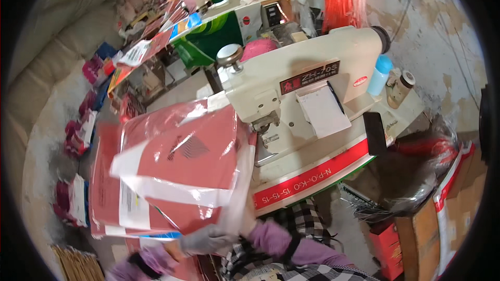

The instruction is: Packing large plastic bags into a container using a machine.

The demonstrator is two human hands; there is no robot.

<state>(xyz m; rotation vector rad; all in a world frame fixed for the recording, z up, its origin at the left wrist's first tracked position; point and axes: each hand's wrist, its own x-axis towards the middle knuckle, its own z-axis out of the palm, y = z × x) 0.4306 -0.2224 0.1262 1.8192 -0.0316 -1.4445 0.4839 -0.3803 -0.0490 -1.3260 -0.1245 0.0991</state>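
A large stack of reddish-brown and white plastic bags (188, 164), glossy and partly folded, lies left of a cream industrial sewing machine (307, 67). The stack's right side reaches close to the needle area (268, 125). At the near edge of the bags, my left hand (205, 240) in a grey glove is closed on the lower border; its fingertips are partly hidden. My right hand (237, 216), in a pale glove, is at the stack's lower right edge, smeared by motion. Its fingers cannot be made out.
A black phone (374, 133), a white notepad (324, 112) with a pen, a light-blue bottle (379, 75) and a brown jar (401, 89) are on or beside the machine. Red thread (345, 0) hangs behind. Cardboard boxes (424, 234) stand at right, bundled bags (73, 200) at left.
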